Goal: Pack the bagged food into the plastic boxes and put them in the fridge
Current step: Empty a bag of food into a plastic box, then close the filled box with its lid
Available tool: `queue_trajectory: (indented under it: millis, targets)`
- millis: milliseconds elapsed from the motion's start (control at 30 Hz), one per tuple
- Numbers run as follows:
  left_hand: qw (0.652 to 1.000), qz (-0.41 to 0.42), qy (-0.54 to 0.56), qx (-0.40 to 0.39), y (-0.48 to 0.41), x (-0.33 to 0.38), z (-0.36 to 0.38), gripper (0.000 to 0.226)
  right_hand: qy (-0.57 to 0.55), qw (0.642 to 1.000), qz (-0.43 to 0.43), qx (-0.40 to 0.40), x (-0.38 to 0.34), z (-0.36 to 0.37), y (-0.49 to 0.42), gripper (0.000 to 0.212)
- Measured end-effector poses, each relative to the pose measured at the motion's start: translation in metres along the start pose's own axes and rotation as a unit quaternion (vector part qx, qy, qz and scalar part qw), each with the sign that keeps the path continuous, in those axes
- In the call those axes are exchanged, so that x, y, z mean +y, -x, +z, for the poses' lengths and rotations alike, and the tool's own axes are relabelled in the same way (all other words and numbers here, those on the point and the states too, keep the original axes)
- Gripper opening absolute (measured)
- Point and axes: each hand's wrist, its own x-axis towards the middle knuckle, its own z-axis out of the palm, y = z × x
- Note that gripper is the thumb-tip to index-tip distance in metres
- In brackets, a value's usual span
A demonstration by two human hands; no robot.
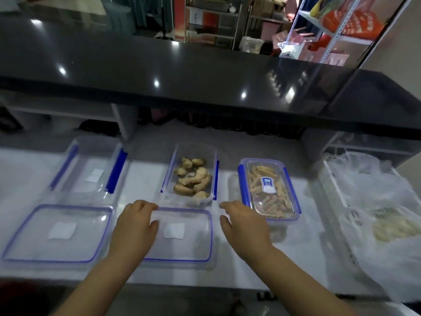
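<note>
Clear blue-rimmed plastic lid [186, 245]: flat on white counter [141, 179], long axis 9-to-3, between my hands. My left hand [134, 224]: grip pinching its 9 o'clock edge. My right hand [242, 226]: loose, empty, at 3 o'clock. Open clear plastic box of ginger [192, 176]: just beyond, 12 o'clock.

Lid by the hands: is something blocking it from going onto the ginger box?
No, nothing visible is. The lid lies just in front of the open ginger box, the left hand grips its corner, and the right hand is beside it.
</note>
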Motion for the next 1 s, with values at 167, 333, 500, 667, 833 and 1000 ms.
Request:
queue_trajectory:
  millis: [167, 333, 500, 667, 833, 1000]
  targets:
    - [0.996, -0.023, 0.003, -0.085, 0.015, -0.055, 0.002, 0.052, -0.072, 0.975, 0.173, -0.117, -0.034, 0.045, 0.012, 0.040]
    - [0.991, -0.058, 0.102, -0.069, 0.023, -0.065, -0.009, 0.050, -0.199, 0.933, 0.285, -0.093, -0.059, 0.059, 0.017, 0.025]
    - [0.976, -0.110, 0.189, -0.014, 0.024, -0.063, -0.043, 0.049, -0.395, 0.844, 0.360, -0.045, -0.082, 0.056, 0.017, 0.009]
    - [0.970, -0.085, 0.223, 0.039, 0.011, -0.049, -0.074, 0.047, -0.491, 0.818, 0.296, 0.047, -0.105, 0.028, 0.001, 0.014]
    - [0.965, -0.052, 0.251, 0.059, -0.023, -0.021, -0.085, 0.046, -0.542, 0.806, 0.192, 0.143, -0.104, -0.005, -0.025, 0.027]
    - [0.896, -0.065, 0.439, -0.012, -0.056, 0.020, -0.094, 0.028, -0.426, 0.864, 0.002, 0.270, -0.086, -0.014, -0.040, 0.026]
